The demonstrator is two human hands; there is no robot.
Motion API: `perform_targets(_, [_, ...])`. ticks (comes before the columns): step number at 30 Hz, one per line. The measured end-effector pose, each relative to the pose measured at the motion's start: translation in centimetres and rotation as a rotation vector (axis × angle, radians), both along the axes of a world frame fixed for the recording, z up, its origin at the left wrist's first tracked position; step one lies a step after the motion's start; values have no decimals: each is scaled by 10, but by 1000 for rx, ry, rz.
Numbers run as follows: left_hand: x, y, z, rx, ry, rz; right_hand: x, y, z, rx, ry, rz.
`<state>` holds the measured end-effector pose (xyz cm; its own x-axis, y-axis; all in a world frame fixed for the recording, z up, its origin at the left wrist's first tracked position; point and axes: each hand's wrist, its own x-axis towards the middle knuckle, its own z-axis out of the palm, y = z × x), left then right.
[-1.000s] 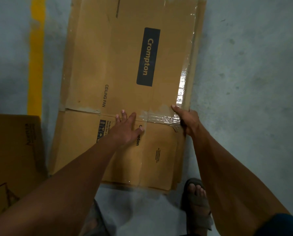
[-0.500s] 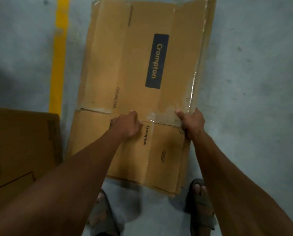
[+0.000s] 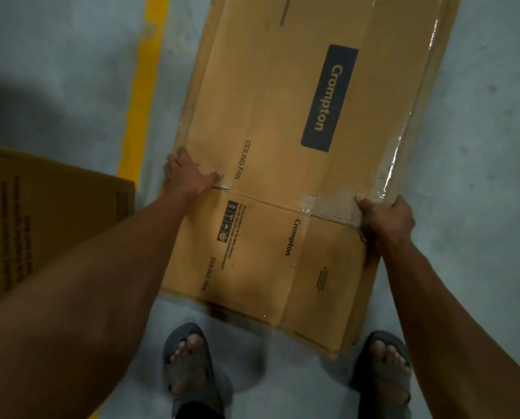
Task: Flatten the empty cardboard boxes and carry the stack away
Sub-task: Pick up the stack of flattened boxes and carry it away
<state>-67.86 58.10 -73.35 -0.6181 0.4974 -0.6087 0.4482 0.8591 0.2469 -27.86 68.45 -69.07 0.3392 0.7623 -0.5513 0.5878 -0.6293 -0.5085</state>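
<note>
A flattened brown cardboard box (image 3: pixel 283 146) printed "Crompton" and "CEILING FAN" lies on the grey floor in front of me, with clear tape along its right side. More cardboard layers show under its near right corner. My left hand (image 3: pixel 189 176) holds the box's left edge at the flap crease, thumb lying on top. My right hand (image 3: pixel 385 219) grips the right edge at the taped crease, thumb on top and fingers curled under.
Another brown cardboard box (image 3: pixel 41 222) lies at the left. A yellow floor line (image 3: pixel 144 86) runs between it and the flattened box. My feet in grey sandals (image 3: pixel 189 367) (image 3: pixel 385 373) stand just behind the box's near edge. Bare concrete lies to the right.
My left hand has moved from the middle of the box to its left edge and taken hold there. The right hand keeps its grip on the right edge.
</note>
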Motion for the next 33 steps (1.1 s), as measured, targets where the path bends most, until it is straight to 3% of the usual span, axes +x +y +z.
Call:
perform_targets(8, [-32, 18, 3, -169, -38, 93, -35, -10, 16, 32, -171, 38])
perform_targets(12, [-59, 15, -2, -196, -132, 92, -36, -8, 18, -5, -151, 34])
perform_targets(23, [-64, -7, 19, 40, -447, 177, -6, 15, 3, -66, -55, 30])
perform_targets(27, [-49, -22, 27, 172, -394, 270, 1, 19, 1, -59, -76, 57])
perform_targets(33, [-21, -24, 55, 237, -488, 199, -2, 19, 15, -78, -91, 68])
